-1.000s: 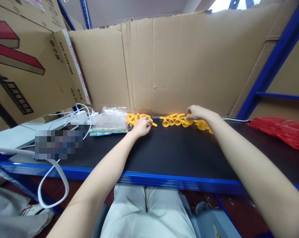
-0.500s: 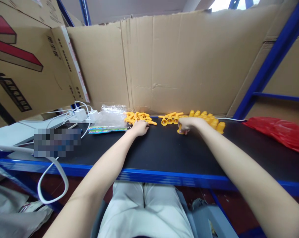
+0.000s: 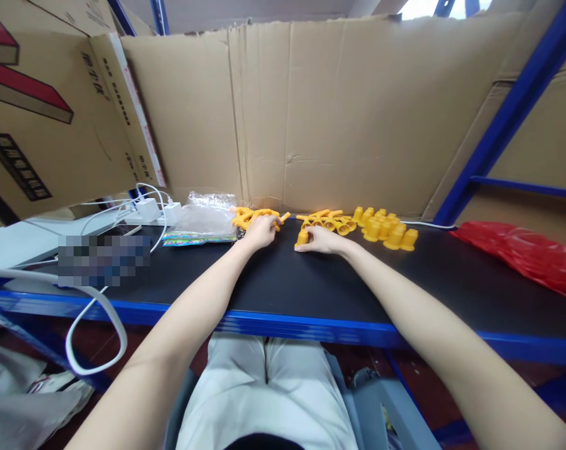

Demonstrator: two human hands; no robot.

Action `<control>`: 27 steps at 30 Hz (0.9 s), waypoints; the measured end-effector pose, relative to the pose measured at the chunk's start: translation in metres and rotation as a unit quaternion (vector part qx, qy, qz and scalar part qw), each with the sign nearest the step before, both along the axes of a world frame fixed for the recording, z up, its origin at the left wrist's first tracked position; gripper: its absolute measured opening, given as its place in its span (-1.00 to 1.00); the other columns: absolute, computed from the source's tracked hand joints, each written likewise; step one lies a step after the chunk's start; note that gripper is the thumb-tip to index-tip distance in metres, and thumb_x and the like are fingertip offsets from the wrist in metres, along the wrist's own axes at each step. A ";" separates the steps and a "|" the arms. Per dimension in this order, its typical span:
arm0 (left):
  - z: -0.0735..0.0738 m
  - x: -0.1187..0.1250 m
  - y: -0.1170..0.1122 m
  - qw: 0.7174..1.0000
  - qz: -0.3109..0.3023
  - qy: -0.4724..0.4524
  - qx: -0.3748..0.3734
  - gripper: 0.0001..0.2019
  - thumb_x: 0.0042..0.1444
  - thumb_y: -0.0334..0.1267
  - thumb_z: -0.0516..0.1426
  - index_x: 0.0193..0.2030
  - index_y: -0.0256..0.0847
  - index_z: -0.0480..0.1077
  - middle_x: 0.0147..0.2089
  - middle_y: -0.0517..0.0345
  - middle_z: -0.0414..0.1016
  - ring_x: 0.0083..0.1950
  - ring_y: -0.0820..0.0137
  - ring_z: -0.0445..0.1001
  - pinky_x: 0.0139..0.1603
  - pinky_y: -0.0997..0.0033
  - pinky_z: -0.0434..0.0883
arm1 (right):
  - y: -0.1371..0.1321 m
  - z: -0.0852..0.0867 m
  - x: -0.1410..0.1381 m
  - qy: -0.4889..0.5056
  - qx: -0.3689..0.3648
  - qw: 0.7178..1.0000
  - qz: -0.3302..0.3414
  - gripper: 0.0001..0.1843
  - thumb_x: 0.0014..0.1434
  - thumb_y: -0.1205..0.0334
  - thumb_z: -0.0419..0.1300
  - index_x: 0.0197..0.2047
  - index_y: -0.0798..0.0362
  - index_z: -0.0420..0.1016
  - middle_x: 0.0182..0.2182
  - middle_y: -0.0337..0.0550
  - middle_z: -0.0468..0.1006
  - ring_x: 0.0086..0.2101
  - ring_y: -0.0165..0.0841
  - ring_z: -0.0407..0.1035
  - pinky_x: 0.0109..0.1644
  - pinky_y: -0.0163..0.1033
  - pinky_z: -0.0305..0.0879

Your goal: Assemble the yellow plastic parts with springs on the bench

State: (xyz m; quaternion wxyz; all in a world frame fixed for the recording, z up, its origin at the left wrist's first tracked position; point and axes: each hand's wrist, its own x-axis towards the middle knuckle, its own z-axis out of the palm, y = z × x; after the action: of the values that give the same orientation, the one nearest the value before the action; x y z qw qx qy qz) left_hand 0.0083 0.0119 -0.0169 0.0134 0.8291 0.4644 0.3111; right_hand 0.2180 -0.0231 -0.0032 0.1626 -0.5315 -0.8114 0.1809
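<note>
The yellow cup is near the middle of the black tabletop, its long axis roughly upright (wide rim down, narrower end up). The right hand holds it, fingers and thumb closed around its side, with the forearm slanting in from the lower right. The left hand bends over the pile of yellow sticks, palm down, fingers curled narrow. One yellow stick projects up and to the right from those fingertips; whether they pinch or merely touch it, I cannot tell. Upturned yellow cups stand farther right.
</note>
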 end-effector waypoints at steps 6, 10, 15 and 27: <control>0.005 0.002 -0.003 0.996 0.004 -0.091 0.000 -0.73 0.04 -0.48 0.07 -0.15 -0.19 0.48 -0.18 0.09 0.57 -0.15 0.31 0.51 -0.03 0.30 0.39 | 0.004 0.001 0.004 -0.095 0.133 0.986 0.004 -0.71 -0.02 0.18 0.29 -0.30 0.08 0.28 -0.33 -0.13 0.45 -0.33 -0.31 0.33 -0.28 -0.27 0.17; 0.006 0.003 -0.002 0.993 0.013 -0.118 -0.016 -0.74 0.04 -0.44 0.10 -0.13 -0.20 0.51 -0.18 0.07 0.58 -0.17 0.31 0.52 -0.03 0.28 0.41 | 0.006 0.005 0.010 -0.098 0.172 0.980 0.025 -0.80 -0.01 0.38 0.22 -0.30 0.07 0.29 -0.28 -0.13 0.45 -0.26 -0.30 0.34 -0.19 -0.27 0.19; 0.006 0.004 0.002 0.977 0.006 -0.203 -0.066 -0.79 0.01 -0.34 0.19 -0.17 -0.27 0.52 -0.29 0.04 0.58 -0.25 0.31 0.53 -0.13 0.28 0.46 | 0.008 0.005 0.012 -0.094 0.186 0.977 0.036 -0.85 0.03 0.37 0.20 -0.27 0.07 0.36 -0.22 -0.06 0.49 -0.19 -0.25 0.37 -0.11 -0.23 0.22; 0.008 0.004 0.006 0.926 0.012 -0.371 -0.065 -0.75 -0.01 -0.12 0.23 -0.32 -0.28 0.41 -0.27 0.04 0.50 -0.26 0.40 0.49 -0.22 0.42 0.45 | 0.005 0.005 0.010 -0.117 0.165 0.979 0.014 -0.87 0.05 0.24 0.20 -0.28 0.05 0.41 -0.22 -0.09 0.52 -0.25 -0.24 0.38 -0.17 -0.21 0.24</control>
State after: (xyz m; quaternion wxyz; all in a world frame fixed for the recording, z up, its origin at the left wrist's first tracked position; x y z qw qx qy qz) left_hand 0.0123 0.0174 -0.0089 0.2348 0.6463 0.4554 0.5655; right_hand 0.2279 -0.0184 0.0016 0.1494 -0.5038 -0.8507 -0.0171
